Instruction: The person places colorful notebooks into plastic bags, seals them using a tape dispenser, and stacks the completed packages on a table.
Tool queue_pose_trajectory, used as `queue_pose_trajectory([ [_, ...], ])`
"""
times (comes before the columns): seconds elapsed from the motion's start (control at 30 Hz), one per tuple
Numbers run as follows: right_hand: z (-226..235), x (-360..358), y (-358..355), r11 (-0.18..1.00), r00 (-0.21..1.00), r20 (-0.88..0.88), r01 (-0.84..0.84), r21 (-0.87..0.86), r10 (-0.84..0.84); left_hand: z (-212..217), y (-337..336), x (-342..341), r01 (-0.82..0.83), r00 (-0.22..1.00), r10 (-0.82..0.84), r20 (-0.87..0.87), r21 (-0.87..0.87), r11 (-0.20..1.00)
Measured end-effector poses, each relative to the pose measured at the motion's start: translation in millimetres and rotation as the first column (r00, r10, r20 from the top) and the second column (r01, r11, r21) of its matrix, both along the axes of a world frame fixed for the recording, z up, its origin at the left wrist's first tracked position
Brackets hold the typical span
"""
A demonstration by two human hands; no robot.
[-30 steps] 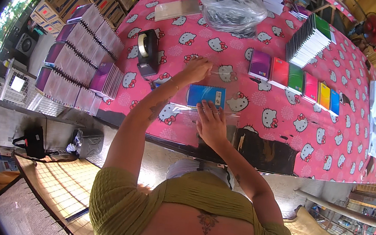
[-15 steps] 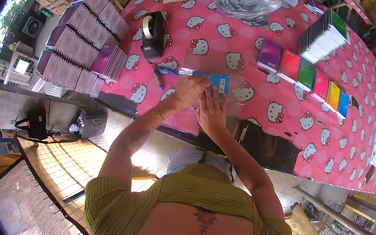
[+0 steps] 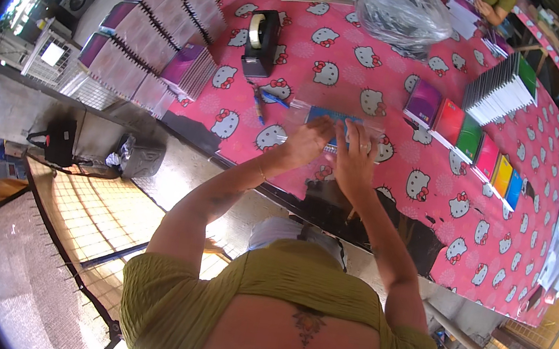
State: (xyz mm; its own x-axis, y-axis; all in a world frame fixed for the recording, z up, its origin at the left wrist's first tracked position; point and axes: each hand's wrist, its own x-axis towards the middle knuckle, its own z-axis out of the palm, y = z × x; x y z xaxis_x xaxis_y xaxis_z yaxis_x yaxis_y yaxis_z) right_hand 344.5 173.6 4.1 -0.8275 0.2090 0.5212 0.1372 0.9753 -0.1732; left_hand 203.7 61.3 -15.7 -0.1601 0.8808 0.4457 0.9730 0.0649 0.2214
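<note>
I see my left hand (image 3: 309,141) and right hand (image 3: 355,158) both pressing flat on a clear-wrapped blue notebook (image 3: 333,121). Far right lies a row of coloured notebooks (image 3: 470,140) on the pink patterned tablecloth (image 3: 394,69).

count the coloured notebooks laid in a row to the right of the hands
6, running left to right: purple notebook, red, green, pink, yellow, blue. None looks hidden.

Near the frame's centre, a glossy clear plastic sleeve (image 3: 336,119) wraps a blue notebook (image 3: 333,121). The table's pink printed tablecloth (image 3: 434,189) looks smooth, faintly shiny. The black tape dispenser (image 3: 261,43), upper centre, is hard plastic. At the top, a crinkled transparent plastic bag (image 3: 403,10) glints. Coloured notebooks (image 3: 470,140), right of centre, show glossy card covers.
</note>
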Motion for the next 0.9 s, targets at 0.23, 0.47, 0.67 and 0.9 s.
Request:
queue_pose_trajectory([
  [0.23, -22.1, 4.9, 16.4, 0.985, 0.992, 0.125, -0.056, 0.163, 0.036, 12.2, -39.6, -3.6, -0.204, 0.979, 0.203, 0.021, 0.136, 0.970],
  [0.47, -17.1, -0.5, 2.5, 0.985, 0.995, 0.077, -0.069, 0.159, 0.057, 4.4, -84.8, -216.6, -0.823, 0.454, 0.581, 0.675, 0.069, 0.563],
  [0.67, -26.9, 11.0, 10.4, 0.989, 0.996, 0.090, 0.006, 0.145, -0.019, 7.5, -51.9, -192.1, -0.731, 0.234, -0.044, 0.971, 0.205, 0.651],
  [0.9, -18.5, 7.0, 8.6, 0.994, 0.998, 0.020, -0.059, 0.095, 0.057, 1.0, -75.8, -202.6, -0.863, 0.436, 0.866, 0.246, -0.159, 0.480],
])
